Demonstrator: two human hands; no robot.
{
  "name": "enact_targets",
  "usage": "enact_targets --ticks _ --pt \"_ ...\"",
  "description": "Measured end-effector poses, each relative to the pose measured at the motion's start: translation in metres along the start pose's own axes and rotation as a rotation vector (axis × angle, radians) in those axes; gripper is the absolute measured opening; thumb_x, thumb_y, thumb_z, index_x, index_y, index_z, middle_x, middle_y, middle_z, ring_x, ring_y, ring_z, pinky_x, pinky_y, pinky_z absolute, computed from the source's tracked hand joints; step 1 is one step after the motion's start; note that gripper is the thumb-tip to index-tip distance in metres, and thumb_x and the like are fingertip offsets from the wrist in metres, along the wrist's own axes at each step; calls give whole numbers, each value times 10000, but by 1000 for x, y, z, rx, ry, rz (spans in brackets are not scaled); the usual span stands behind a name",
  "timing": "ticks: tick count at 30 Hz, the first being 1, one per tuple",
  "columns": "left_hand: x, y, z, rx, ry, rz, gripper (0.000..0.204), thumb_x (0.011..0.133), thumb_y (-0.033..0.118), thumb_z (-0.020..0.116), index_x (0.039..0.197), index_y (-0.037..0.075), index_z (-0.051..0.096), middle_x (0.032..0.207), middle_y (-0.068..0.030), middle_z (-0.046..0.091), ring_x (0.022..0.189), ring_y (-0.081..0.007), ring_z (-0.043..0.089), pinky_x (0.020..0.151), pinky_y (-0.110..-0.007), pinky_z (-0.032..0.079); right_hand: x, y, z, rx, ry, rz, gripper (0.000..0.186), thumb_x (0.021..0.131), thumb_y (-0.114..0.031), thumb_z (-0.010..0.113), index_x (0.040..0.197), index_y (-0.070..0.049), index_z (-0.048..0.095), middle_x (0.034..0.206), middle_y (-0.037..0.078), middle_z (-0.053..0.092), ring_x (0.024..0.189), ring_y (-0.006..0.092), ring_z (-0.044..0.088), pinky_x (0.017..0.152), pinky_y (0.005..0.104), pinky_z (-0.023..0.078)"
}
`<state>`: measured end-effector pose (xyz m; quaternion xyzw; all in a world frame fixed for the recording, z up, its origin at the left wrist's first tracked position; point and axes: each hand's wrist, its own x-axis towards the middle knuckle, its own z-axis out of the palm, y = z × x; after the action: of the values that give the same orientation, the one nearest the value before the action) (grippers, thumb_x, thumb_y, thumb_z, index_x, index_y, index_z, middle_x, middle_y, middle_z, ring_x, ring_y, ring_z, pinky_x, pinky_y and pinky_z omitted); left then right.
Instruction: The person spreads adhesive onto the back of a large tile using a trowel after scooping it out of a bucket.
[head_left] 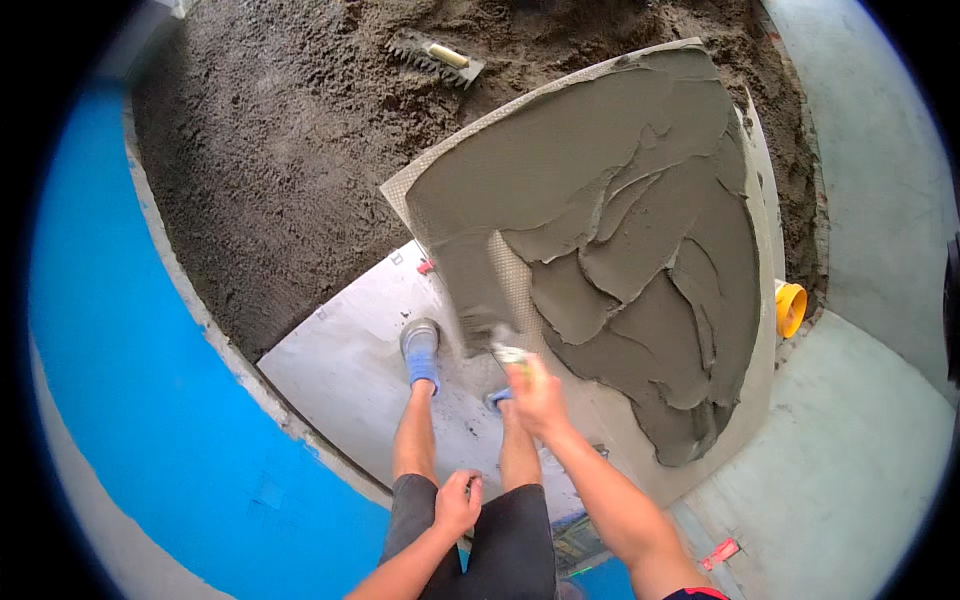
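In my right hand (538, 398), closed round its handle, is a trowel (510, 352) whose blade is blurred and partly hidden. It is at the lower left edge of a layer of wet grey mortar (600, 250). The mortar covers most of the textured back of a large tile (515, 275), with ridges and folds on its right half. A bare patterned strip shows beside the trowel. My left hand (458, 503) hangs over my left thigh with its fingers curled together; whatever may be in them is hidden.
A notched trowel (435, 57) lies on rough brown sand or screed (270, 150) at the back. I stand on a pale laid tile (340, 330) with a red clip (425, 267) near its edge. A yellow pipe end (790, 309) sticks out at right. Blue flooring (130, 330) borders the left.
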<state>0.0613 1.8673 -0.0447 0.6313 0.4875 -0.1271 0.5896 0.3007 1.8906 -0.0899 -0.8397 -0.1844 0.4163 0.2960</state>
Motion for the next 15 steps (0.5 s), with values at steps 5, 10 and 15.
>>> enact_targets --ticks 5,10,15 --pt "1 -7 7 32 -82 -61 147 862 133 549 950 30 605 902 -160 625 826 -328 616 726 -404 490 -57 59 -53 724 322 415 391 963 -489 420 856 -113 409 595 19 460 408 107 449 364 250 421" --pt "-1 -6 14 116 -219 -121 184 851 154 553 957 15 608 923 -176 627 843 -348 617 744 -423 488 -68 78 18 752 297 531 440 967 -519 365 817 -106 386 579 44 463 403 135 464 365 291 438" --pt "-6 -14 18 148 -252 -128 212 861 168 537 979 6 605 933 -186 626 857 -350 617 765 -426 483 -22 20 85 710 290 446 412 962 -473 426 848 -78 444 559 28 455 418 150 470 383 294 406"
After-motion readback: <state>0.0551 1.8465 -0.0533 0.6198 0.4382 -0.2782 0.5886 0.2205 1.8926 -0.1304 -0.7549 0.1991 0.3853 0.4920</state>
